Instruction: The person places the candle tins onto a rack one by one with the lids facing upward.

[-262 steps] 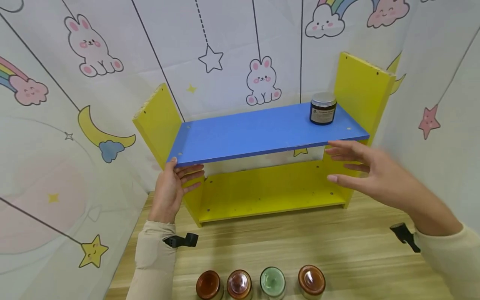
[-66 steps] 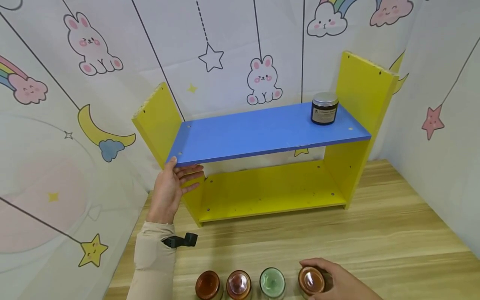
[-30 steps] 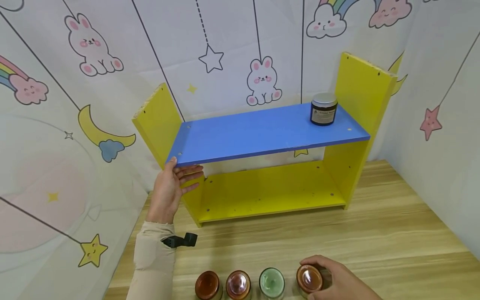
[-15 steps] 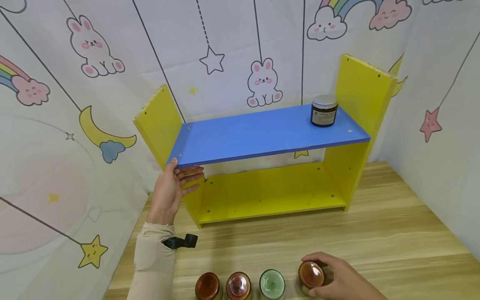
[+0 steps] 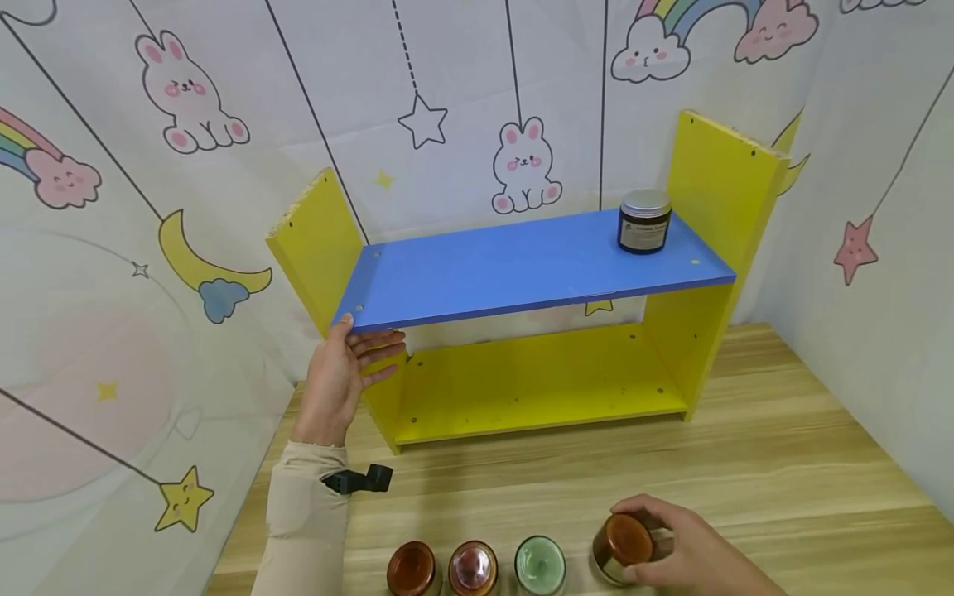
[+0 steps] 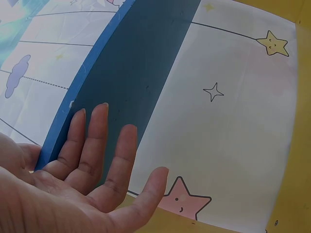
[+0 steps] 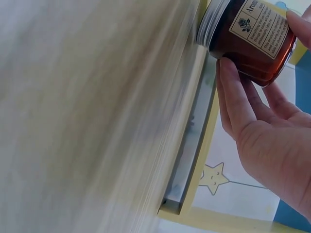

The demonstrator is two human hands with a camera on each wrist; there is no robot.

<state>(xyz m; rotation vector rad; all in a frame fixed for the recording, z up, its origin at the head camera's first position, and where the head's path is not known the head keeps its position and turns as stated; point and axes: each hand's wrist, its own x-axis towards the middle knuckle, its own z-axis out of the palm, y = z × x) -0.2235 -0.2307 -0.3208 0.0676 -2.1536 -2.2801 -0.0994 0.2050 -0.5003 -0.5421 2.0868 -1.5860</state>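
Observation:
My right hand [image 5: 689, 553] grips an amber glass jar [image 5: 624, 546] near the table's front, fingers on one side and thumb on the other. The jar is tilted in the head view; the right wrist view shows its cream label and silver screw lid [image 7: 212, 22], with the lid end toward the table. My left hand [image 5: 335, 377] holds the left front corner of the blue shelf board [image 5: 507, 269], thumb on top and fingers spread beneath. In the left wrist view those fingers [image 6: 124, 160] lie along the board's underside.
Left of the held jar stand two amber jars [image 5: 412, 568] [image 5: 473, 568] and a green one [image 5: 540, 565], glass bases up. A dark jar with a silver lid [image 5: 644, 222] stands upright on the blue board's right. The yellow shelf unit [image 5: 537, 381] stands on the wood table [image 5: 782, 463] before printed cloth.
My right hand came down from beside the shelf to the rightmost amber jar, gripped it and has now tilted it. My left hand stays at the blue board's corner.

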